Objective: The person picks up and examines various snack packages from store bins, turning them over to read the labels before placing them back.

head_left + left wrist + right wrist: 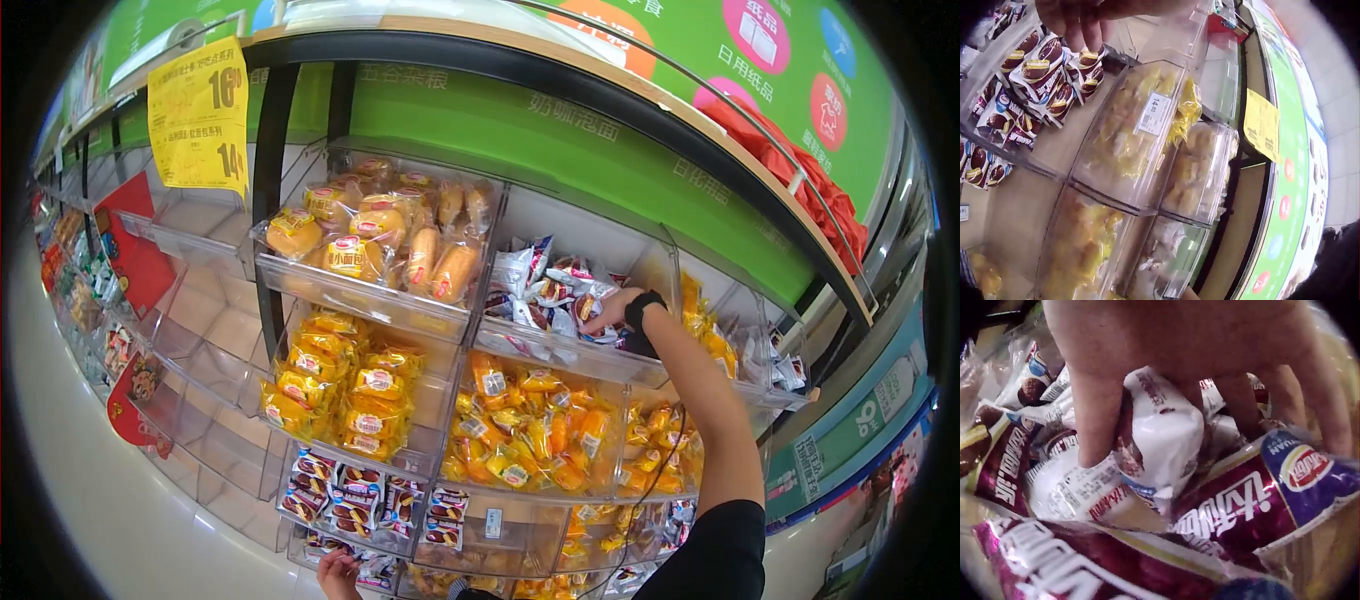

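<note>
My right hand point(608, 312) reaches into a clear bin of small packaged snack cakes point(550, 290) on the upper tier. In the right wrist view, its thumb point(1097, 434) and spread fingers point down among the packets. A white-backed packet point(1166, 431) lies between thumb and fingers, and a purple-and-blue packet point(1266, 487) lies in front of the fingers. My left hand point(338, 575) hangs low by the lower bins, fingers loosely bent and nothing visible in them. The left wrist view shows its fingertips close over chocolate cake packets point(1038, 72).
Bagged bread rolls point(380, 225) fill the bin left of my right hand. Yellow-wrapped cakes point(535, 430) fill bins below. The clear bin front point(570, 350) forms a raised lip under my right forearm. A yellow price sign point(197, 120) hangs at upper left, beside a black shelf post point(270, 200).
</note>
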The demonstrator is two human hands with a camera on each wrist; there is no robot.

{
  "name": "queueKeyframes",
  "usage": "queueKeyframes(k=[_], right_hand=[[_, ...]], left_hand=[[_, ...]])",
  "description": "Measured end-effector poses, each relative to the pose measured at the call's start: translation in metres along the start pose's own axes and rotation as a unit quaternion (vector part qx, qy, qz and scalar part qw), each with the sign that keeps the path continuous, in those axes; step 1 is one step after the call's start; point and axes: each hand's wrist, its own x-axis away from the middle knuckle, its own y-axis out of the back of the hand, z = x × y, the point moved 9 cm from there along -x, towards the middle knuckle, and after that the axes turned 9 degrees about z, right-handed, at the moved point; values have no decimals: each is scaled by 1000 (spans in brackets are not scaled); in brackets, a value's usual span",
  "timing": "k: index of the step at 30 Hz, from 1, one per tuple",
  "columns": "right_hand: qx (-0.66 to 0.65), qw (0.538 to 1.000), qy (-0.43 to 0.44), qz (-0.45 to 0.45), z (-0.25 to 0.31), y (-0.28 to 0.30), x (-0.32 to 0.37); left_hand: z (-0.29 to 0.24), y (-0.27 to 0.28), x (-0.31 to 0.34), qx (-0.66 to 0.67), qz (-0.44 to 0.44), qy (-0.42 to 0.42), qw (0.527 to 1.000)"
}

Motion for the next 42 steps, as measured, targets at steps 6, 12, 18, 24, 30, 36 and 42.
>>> queueKeyframes(k=[6,12,18,24,30,36,42], right_hand=[[17,999,-35,-27,0,4,32],[-3,999,-20,-39,6,4,38],[66,972,18,-226,5,58,70],[-6,786,307,-537,66,66,231],[-437,758,477,-80,160,-80,244],[-530,730,421,91,189,-143,222],[-693,595,400,-83,146,-147,234]], left_hand=[[-11,-7,3,25,-24,-14,999],[-31,-69,-2,4,44,7,999],[-42,-102,-6,-24,78,-16,997],[-74,-173,9,-79,172,-19,982],[-114,-301,59,-101,443,-64,889],[-97,-324,75,-20,507,85,858],[-98,-304,62,-4,381,73,922]])
